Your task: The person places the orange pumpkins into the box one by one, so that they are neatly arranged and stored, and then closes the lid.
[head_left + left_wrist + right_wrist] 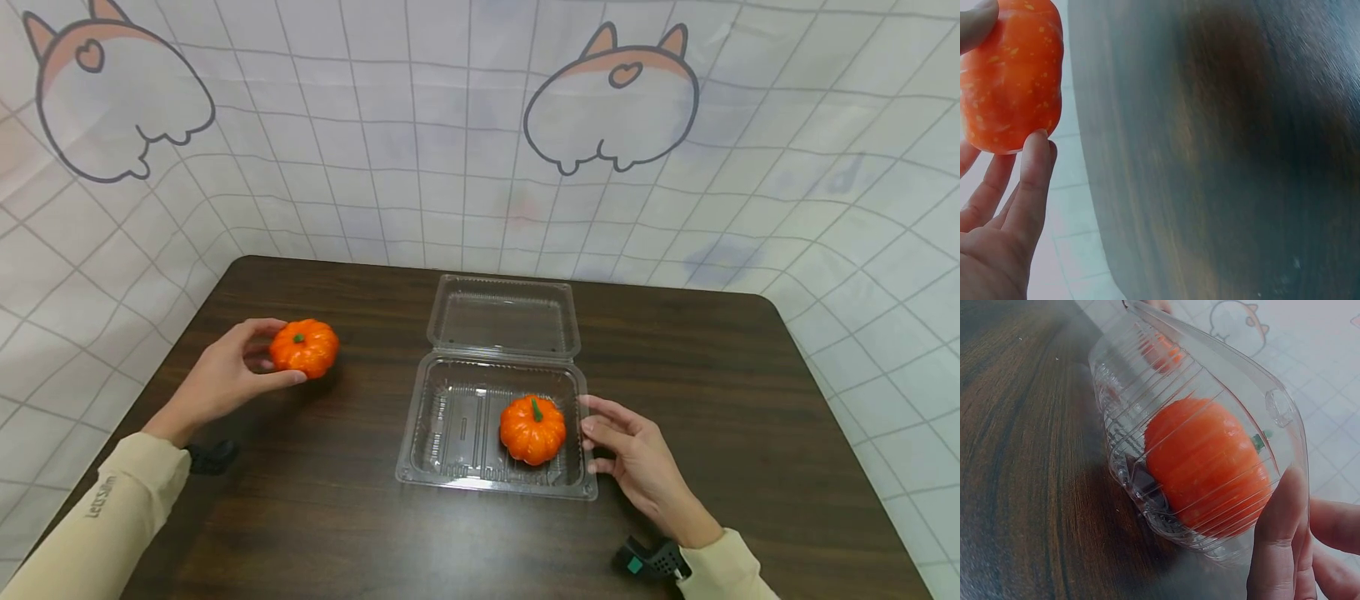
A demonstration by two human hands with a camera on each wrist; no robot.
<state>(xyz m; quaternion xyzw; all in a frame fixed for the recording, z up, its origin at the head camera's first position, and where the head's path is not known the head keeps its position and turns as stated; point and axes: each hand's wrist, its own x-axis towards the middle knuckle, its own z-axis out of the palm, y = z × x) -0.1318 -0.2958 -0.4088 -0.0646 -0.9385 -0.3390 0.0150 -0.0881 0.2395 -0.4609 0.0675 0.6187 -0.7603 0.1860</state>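
My left hand [217, 375] grips a small orange pumpkin [304, 348] with a short green stem, at the left of the table. In the left wrist view the thumb and fingertips press on opposite sides of this pumpkin [1013, 75]. A clear plastic clamshell box [457, 479] lies with its lid [502, 317] folded back, away from me. A second orange pumpkin [532, 430] sits inside, in the right part of the base. My right hand [641, 458] pinches the right rim of the box, thumb outside, as the right wrist view shows with the pumpkin [1207, 465] behind the clear wall.
The dark wood table [337, 525] has rounded far corners. White tiled-pattern cloth [450, 150] with cartoon animals hangs behind it and along both sides. Each wrist wears a black strap, such as the right wristband [652, 558].
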